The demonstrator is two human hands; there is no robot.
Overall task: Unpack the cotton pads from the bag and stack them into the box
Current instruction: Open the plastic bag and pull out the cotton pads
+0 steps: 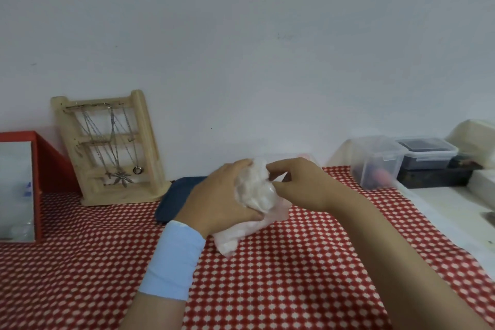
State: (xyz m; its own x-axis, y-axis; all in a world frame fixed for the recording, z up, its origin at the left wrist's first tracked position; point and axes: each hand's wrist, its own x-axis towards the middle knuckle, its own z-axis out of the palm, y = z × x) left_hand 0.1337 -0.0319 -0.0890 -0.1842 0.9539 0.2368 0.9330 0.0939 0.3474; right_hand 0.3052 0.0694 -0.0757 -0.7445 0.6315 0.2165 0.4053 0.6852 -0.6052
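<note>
Right fingers (pixel 277 169): curled, pinching the top of the bag (pixel 233 238), thumb and fingertips drawn together on the plastic.
Left fingers (pixel 251 215): wrapped round the bag's middle from the left and gripping it.
Pads (pixel 257 191): a white wad inside the clear bag, between the two hands; single pads could not be told apart.
Bag: tilted, upper end raised, lower end resting on the cloth (pixel 281 276).
Right hand (pixel 305 185): forearm bare.
Left hand (pixel 217 198): pale blue wristband (pixel 172 257) on the wrist.
Cloth: red with white dots, covering the table.
Tray (pixel 174 198): dark blue, flat, just behind the left hand.
Stand (pixel 107 147): wooden, hung with chains, against the wall to the left.
Mirror (pixel 16 190): red-framed, far left.
Tubs (pixel 380 161): clear plastic, lidded, far right.
</note>
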